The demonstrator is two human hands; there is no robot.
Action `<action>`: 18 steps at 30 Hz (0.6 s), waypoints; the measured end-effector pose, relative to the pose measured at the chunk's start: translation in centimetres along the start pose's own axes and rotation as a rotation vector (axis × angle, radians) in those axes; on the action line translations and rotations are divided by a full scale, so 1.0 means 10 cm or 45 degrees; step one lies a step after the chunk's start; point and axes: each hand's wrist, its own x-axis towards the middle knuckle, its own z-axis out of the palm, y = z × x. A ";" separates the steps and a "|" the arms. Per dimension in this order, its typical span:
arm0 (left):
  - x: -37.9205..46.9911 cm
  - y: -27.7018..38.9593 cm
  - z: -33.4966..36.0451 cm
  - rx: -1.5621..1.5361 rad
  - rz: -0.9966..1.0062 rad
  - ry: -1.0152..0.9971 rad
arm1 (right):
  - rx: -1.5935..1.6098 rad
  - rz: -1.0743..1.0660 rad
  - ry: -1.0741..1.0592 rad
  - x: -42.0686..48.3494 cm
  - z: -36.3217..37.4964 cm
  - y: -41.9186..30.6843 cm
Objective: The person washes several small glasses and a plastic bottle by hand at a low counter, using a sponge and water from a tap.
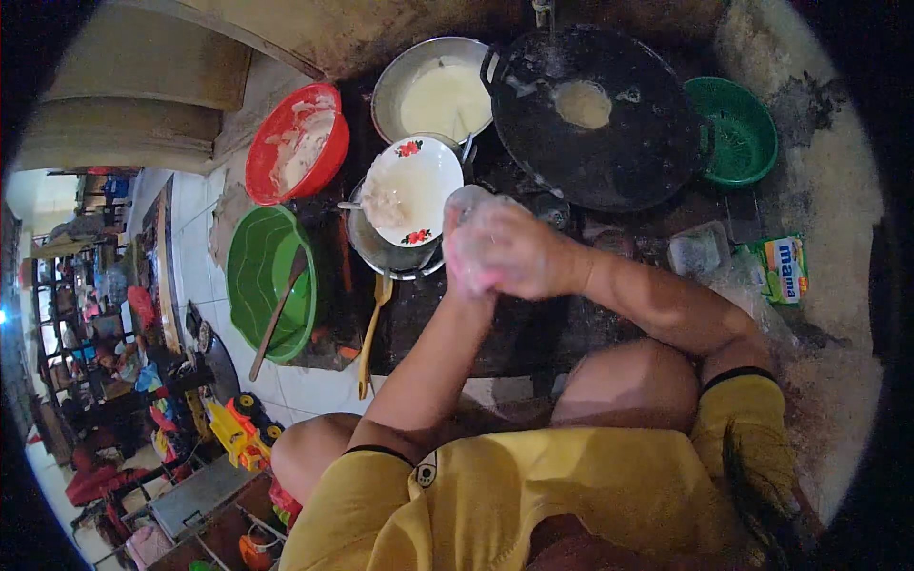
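My left hand (pixel 468 250) and my right hand (pixel 528 250) are pressed together, wet and foamy, around something pinkish-white that is blurred; it may be a soapy sponge. Just left of them, a white plate with red flowers (pixel 432 178) lies tilted over a metal pot (pixel 364 250), with a pale lump at its left edge. Behind it stands a metal basin (pixel 385 93) of cloudy liquid with a utensil in it. A large black wok (pixel 643 157) lies at the back right, murky water in its middle, under a tap (pixel 543 13).
At the left are a red bowl (pixel 335 157) with pale residue and a green basin (pixel 246 285) with a wooden spatula (pixel 275 321). A yellow spatula (pixel 371 335) rests nearby. On the right are a green colander (pixel 760 135), a clear container (pixel 700 250) and a dish-soap packet (pixel 785 268).
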 end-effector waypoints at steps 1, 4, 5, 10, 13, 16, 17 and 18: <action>-0.08 0.01 0.28 -0.114 -0.328 -0.027 | -0.047 -0.060 -0.068 -0.19 -0.10 -0.01; 0.00 0.09 0.23 -0.056 -0.514 0.100 | -0.042 -0.155 -0.182 -0.35 -0.14 0.07; 0.03 0.10 0.21 -0.102 -0.429 0.208 | -0.100 -0.105 -0.063 -0.35 -0.14 0.09; -0.11 -0.11 0.45 0.369 -0.427 0.138 | -0.045 0.656 0.484 -0.22 -0.12 0.44; -0.25 -0.13 0.39 0.778 -0.310 -0.005 | 0.076 0.886 0.035 -0.22 -0.31 0.49; -0.26 0.01 0.30 1.453 -0.091 -0.319 | 0.270 1.376 -0.946 -0.24 -0.36 0.46; -0.30 0.01 0.28 1.601 -0.154 -0.448 | 0.280 1.126 -1.102 -0.38 -0.25 0.43; -0.34 -0.02 0.28 1.793 -0.074 -0.594 | 0.296 0.864 -1.217 -0.50 -0.15 0.40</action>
